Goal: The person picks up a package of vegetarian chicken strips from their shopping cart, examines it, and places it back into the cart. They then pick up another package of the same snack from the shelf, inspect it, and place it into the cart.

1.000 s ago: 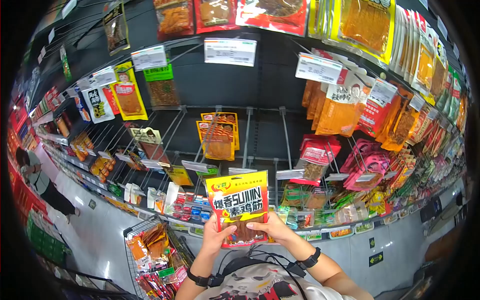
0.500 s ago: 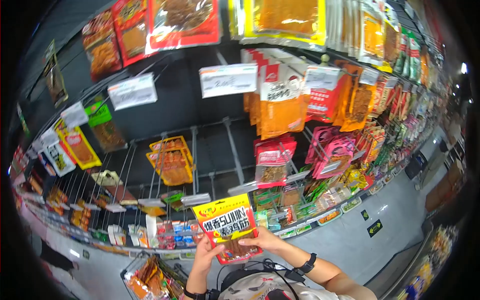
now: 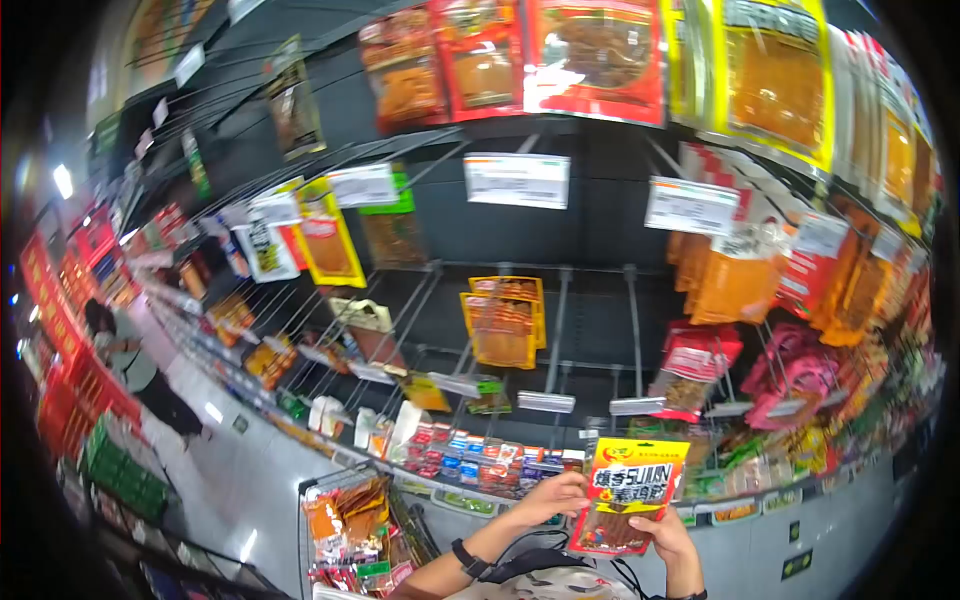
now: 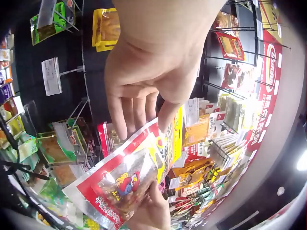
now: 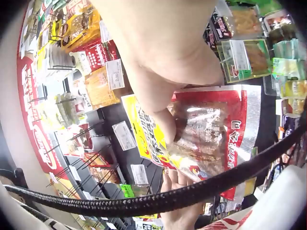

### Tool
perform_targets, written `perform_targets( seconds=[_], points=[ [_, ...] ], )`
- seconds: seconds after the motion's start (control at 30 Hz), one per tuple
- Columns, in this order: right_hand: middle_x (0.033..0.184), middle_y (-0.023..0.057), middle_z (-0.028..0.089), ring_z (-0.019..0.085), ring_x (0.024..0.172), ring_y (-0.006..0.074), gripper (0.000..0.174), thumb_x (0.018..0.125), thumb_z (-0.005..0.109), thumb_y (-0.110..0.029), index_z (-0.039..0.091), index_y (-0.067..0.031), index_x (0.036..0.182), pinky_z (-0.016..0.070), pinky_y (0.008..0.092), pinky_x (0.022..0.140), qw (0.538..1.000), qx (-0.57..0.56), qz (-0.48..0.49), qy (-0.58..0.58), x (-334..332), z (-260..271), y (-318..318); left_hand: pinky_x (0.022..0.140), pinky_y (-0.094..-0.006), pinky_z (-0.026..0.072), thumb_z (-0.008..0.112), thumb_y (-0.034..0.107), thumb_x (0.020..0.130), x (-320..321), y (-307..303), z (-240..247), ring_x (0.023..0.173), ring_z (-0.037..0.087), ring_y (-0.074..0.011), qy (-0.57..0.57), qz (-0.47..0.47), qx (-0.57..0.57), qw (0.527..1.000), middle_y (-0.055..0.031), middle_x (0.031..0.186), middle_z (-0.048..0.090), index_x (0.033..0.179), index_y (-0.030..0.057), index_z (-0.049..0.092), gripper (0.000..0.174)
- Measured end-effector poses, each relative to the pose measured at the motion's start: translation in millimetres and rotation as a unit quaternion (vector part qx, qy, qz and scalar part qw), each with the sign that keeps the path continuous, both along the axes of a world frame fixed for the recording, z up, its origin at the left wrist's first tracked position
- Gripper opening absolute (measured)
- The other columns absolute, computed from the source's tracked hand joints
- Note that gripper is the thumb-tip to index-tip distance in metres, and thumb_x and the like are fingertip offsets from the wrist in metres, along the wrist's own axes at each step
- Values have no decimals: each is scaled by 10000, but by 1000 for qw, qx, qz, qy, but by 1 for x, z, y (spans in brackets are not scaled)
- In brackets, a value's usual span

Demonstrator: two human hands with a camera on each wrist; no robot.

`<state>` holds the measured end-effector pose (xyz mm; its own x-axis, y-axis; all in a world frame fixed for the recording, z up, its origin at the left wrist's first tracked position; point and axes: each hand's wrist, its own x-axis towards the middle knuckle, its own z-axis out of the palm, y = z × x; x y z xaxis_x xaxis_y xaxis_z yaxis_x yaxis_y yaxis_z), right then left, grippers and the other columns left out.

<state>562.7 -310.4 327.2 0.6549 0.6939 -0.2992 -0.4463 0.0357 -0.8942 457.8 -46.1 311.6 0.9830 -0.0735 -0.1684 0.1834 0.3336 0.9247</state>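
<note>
A yellow and red snack packet (image 3: 636,485) with brown strips in its window is held upright in front of the body in the head view. My right hand (image 3: 668,535) grips its lower right side, the thumb pressed on the front. At the packet's left edge is my left hand (image 3: 557,498), its thumb off the front panel. In the left wrist view the left hand (image 4: 153,72) has loosely extended fingers right at the packet's edge. The right wrist view shows the packet's clear window (image 5: 201,124) beside the right thumb.
Hanging snack packets (image 3: 505,320) and white price tags (image 3: 517,181) line a dark rack ahead on metal hooks. A wire cart (image 3: 303,540) full of packets stands at lower left. A person (image 3: 150,375) is farther left in the aisle.
The view swung right, then back left. The packet and both hands now sit farther right in view. My left thumb has come off the packet's front; the right hand keeps its grip.
</note>
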Motion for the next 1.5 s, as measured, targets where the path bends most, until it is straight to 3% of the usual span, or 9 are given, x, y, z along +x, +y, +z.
perform_targets(
  seconds=[0.4, 0.5, 0.8, 0.87, 1.1, 1.2, 1.43, 1.47, 1.5],
  points=[
    [1095, 65, 703, 660, 984, 185, 397, 762, 778, 20, 657, -17, 1139, 513, 339, 895, 987, -57, 148, 6, -3, 10, 80, 833, -284, 523, 667, 149, 940, -76, 31, -4, 1032, 628, -106, 12, 168, -18, 986, -31, 1149, 673, 1260, 84, 513, 362],
    [1102, 71, 703, 661, 983, 184, 387, 782, 765, 26, 656, -11, 1152, 517, 335, 896, 979, -66, 188, 30, -15, 20, 107, 772, -225, 478, 693, 208, 927, -99, 39, -13, 971, 617, -61, -4, 230, -28, 973, 6, 1087, 692, 1255, 108, 535, 377],
    [1100, 65, 709, 651, 1010, 173, 359, 803, 778, -19, 666, -20, 1145, 500, 331, 912, 949, -106, 297, 1, -38, 20, 174, 878, -350, 539, 629, 110, 952, -209, 65, -18, 1001, 675, -224, 29, 379, -55, 923, -156, 1100, 690, 1269, 57, 527, 337],
    [1048, 52, 703, 661, 948, 164, 306, 815, 765, -27, 670, -25, 1107, 519, 305, 844, 946, -105, 307, -9, -46, 17, 185, 874, -345, 539, 632, 113, 952, -222, 65, -17, 1002, 675, -223, 22, 393, -58, 918, -154, 1094, 692, 1274, 56, 525, 345],
    [1063, 57, 704, 660, 960, 165, 324, 815, 761, -17, 665, -19, 1124, 521, 312, 849, 938, -94, 335, -12, -70, 30, 206, 882, -326, 530, 646, 104, 946, -221, 62, -31, 1030, 651, -176, 18, 405, -67, 912, -119, 1164, 671, 1292, 57, 525, 369],
    [1045, 52, 703, 661, 925, 163, 314, 821, 759, -23, 666, -15, 1121, 528, 311, 819, 941, -84, 328, -32, -77, 24, 210, 938, -306, 503, 658, 83, 937, -216, 64, -32, 1072, 632, -150, -4, 344, -39, 938, -94, 1223, 650, 1308, 42, 530, 394],
    [983, 78, 706, 672, 846, 180, 304, 836, 758, -45, 660, 2, 1120, 546, 330, 752, 929, -69, 362, -31, -77, -2, 221, 835, -228, 491, 626, 91, 968, -219, 68, -48, 1002, 623, -91, -74, 372, -35, 924, -46, 1149, 676, 1200, 17, 582, 247],
    [1019, 72, 703, 668, 892, 174, 325, 836, 767, -55, 658, -3, 1137, 547, 330, 790, 935, -90, 342, -21, -80, -5, 221, 945, -350, 477, 691, 221, 927, -222, 71, -58, 1058, 619, -160, -75, 367, -15, 927, -54, 1157, 660, 1219, 42, 589, 357],
    [1041, 69, 700, 663, 925, 166, 344, 835, 774, -59, 656, -10, 1154, 542, 322, 821, 939, -87, 331, -17, -86, 1, 224, 823, -323, 496, 672, 152, 918, -218, 72, -50, 920, 629, -155, -95, 385, -12, 918, -62, 1062, 670, 1228, 22, 578, 350]
  ],
)
